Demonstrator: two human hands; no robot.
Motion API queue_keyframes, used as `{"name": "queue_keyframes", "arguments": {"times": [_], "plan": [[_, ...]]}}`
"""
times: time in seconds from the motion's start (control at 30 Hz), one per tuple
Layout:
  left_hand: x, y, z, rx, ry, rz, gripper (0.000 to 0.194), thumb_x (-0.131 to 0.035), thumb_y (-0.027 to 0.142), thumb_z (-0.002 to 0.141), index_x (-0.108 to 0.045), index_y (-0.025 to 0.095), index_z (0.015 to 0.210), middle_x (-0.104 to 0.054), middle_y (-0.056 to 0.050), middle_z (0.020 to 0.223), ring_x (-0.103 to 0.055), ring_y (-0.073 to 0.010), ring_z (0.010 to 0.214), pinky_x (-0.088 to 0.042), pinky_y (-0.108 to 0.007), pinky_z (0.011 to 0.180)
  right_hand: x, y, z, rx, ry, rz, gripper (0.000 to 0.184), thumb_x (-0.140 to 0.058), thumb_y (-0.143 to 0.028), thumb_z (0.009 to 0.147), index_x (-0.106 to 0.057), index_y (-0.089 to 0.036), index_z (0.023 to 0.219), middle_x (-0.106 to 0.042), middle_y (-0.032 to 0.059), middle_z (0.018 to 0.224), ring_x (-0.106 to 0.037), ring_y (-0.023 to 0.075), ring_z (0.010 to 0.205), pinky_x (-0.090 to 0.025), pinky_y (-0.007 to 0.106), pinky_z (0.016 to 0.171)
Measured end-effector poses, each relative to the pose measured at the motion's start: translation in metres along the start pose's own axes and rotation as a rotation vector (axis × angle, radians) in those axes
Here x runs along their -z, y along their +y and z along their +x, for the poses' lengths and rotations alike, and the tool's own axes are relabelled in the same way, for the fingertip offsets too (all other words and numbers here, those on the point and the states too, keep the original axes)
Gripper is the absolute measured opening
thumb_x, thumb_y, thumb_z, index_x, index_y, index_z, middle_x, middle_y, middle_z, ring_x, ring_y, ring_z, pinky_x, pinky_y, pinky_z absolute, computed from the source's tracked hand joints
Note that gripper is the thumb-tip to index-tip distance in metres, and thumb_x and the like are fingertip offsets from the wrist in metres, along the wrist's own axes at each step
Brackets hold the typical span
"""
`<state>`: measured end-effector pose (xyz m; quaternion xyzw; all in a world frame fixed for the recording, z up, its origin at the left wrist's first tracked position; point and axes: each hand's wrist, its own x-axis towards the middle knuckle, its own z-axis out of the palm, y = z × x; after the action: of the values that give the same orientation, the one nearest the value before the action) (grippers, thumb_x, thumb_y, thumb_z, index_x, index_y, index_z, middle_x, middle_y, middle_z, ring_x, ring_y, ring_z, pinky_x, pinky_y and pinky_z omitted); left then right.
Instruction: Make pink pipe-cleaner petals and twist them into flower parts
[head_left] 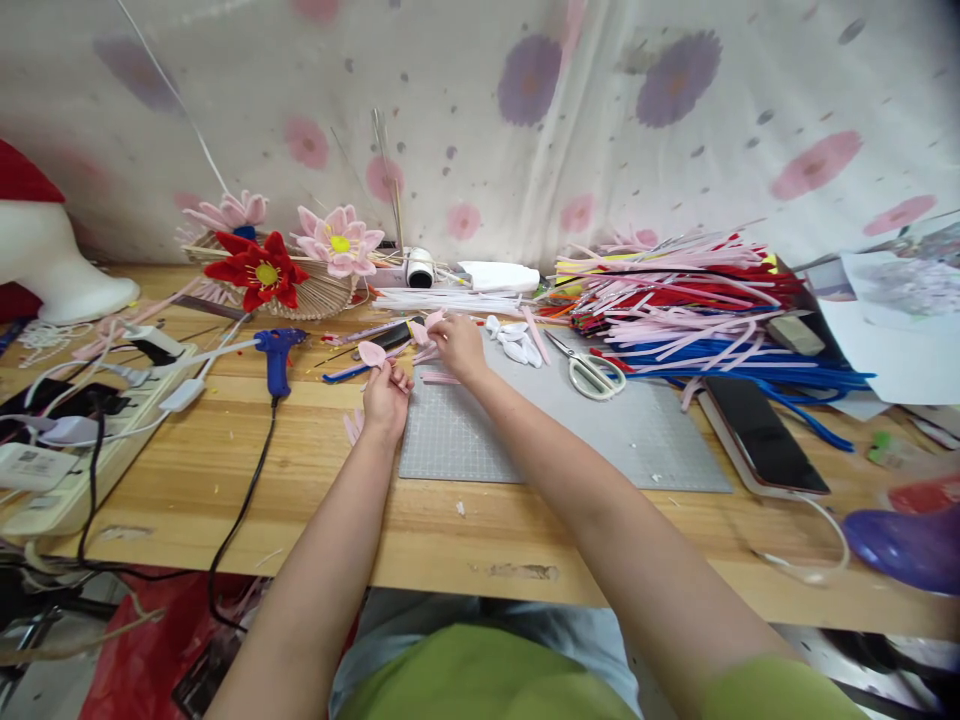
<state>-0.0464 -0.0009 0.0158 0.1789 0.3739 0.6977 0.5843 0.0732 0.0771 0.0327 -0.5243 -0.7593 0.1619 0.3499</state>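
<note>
My left hand (387,402) is closed in a pinch on the base of a rounded pink petal (372,353) that looks fuzzy, like pipe cleaner. Just to its right, over the top left corner of the grey cutting mat (480,440), my right hand (460,346) reaches in. Its fingertips are pressed together at another pink petal (420,332), among a small cluster of pink pieces. White looped petals (516,342) lie on the mat beyond my right hand. Scissors with pale handles (592,377) rest on the mat further right.
A blue glue gun (279,360) with its cord lies left, near a power strip (97,440). Behind stand a red flower (259,272) and pink flowers (341,240). Piles of pipe cleaners (675,300) fill the back right, with a phone (765,435) in front.
</note>
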Motion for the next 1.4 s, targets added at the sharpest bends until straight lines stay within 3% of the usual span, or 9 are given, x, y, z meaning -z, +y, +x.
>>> {"name": "queue_keyframes", "arguments": {"times": [0.1,0.17,0.3,0.47,0.6,0.7,0.9,1.23,1.4], "plan": [[-0.004,0.004,-0.004,0.124,-0.054,-0.137,0.025,-0.047,0.026,0.087,-0.047,0.016,0.064,-0.024,0.008,0.045,-0.027,-0.0039,0.039,-0.034,-0.017,0.047,0.009,-0.002,-0.006,-0.168,0.107,0.541,0.022,-0.051,-0.029,0.079,-0.066,-0.016,0.090,-0.065,0.0053,0.089,-0.054,0.0161,0.085,-0.040,0.029,0.078],[-0.009,0.003,-0.008,0.163,-0.111,-0.179,0.023,-0.045,0.024,0.089,-0.053,0.015,0.069,-0.021,0.008,0.045,-0.024,-0.0041,0.038,-0.033,-0.017,0.046,0.012,-0.003,-0.019,-0.239,0.072,0.874,0.025,-0.056,-0.034,0.074,-0.065,-0.017,0.089,-0.065,0.0034,0.085,-0.055,0.0132,0.078,-0.042,0.026,0.073],[-0.021,-0.007,-0.018,0.158,-0.199,-0.146,0.016,-0.054,0.026,0.084,-0.058,0.015,0.074,-0.024,0.008,0.046,-0.025,-0.0033,0.041,-0.033,-0.017,0.048,0.010,-0.003,-0.057,-0.352,-0.028,1.133,0.028,-0.068,-0.036,0.058,-0.065,-0.017,0.077,-0.063,0.0002,0.074,-0.053,0.0096,0.066,-0.041,0.024,0.066],[-0.017,-0.021,-0.017,-0.059,-0.235,0.140,0.025,-0.069,0.032,0.070,-0.053,0.015,0.061,-0.039,0.007,0.049,-0.035,-0.0045,0.048,-0.032,-0.020,0.051,0.010,0.005,-0.080,-0.298,-0.215,1.000,0.022,-0.065,-0.032,0.059,-0.062,-0.016,0.074,-0.063,0.0011,0.074,-0.055,0.0117,0.072,-0.042,0.026,0.071],[-0.007,-0.025,-0.015,-0.160,-0.232,0.536,0.023,-0.069,0.035,0.067,-0.060,0.015,0.065,-0.046,0.005,0.050,-0.038,-0.0066,0.049,-0.029,-0.022,0.052,0.026,0.016,-0.075,-0.246,-0.163,0.914,0.021,-0.052,-0.030,0.065,-0.056,-0.017,0.080,-0.060,0.0021,0.081,-0.054,0.0140,0.078,-0.043,0.026,0.068],[-0.006,-0.024,-0.018,-0.155,-0.258,0.676,0.023,-0.070,0.035,0.066,-0.060,0.015,0.062,-0.045,0.005,0.049,-0.037,-0.0073,0.049,-0.028,-0.023,0.052,0.037,0.021,-0.071,-0.242,-0.162,0.939,0.022,-0.051,-0.038,0.068,-0.053,-0.018,0.078,-0.056,0.0004,0.073,-0.050,0.0120,0.065,-0.040,0.024,0.058],[-0.009,-0.021,-0.023,-0.066,-0.390,0.613,0.025,-0.073,0.035,0.060,-0.064,0.015,0.071,-0.053,0.003,0.058,-0.042,-0.0082,0.054,-0.031,-0.023,0.054,0.037,0.024,-0.070,-0.215,-0.088,0.801,0.030,-0.059,-0.047,0.068,-0.052,-0.018,0.067,-0.047,-0.0034,0.055,-0.040,0.0083,0.049,-0.032,0.023,0.048],[-0.010,-0.025,-0.028,0.036,-0.414,0.430,0.024,-0.077,0.022,0.055,-0.057,0.015,0.066,-0.052,0.004,0.058,-0.044,-0.0059,0.054,-0.033,-0.020,0.053,0.029,0.031,-0.069,-0.149,-0.124,0.637,0.026,-0.062,-0.037,0.066,-0.060,-0.017,0.083,-0.058,-0.0020,0.070,-0.048,0.0098,0.062,-0.038,0.023,0.060],[-0.016,-0.023,-0.033,0.097,-0.397,0.356,0.027,-0.078,0.021,0.054,-0.053,0.015,0.065,-0.050,0.005,0.057,-0.043,-0.0057,0.054,-0.033,-0.020,0.052,0.035,0.026,-0.070,-0.183,-0.138,0.668,0.028,-0.062,-0.043,0.067,-0.058,-0.017,0.079,-0.054,-0.0028,0.062,-0.045,0.0090,0.055,-0.035,0.022,0.053]]}}
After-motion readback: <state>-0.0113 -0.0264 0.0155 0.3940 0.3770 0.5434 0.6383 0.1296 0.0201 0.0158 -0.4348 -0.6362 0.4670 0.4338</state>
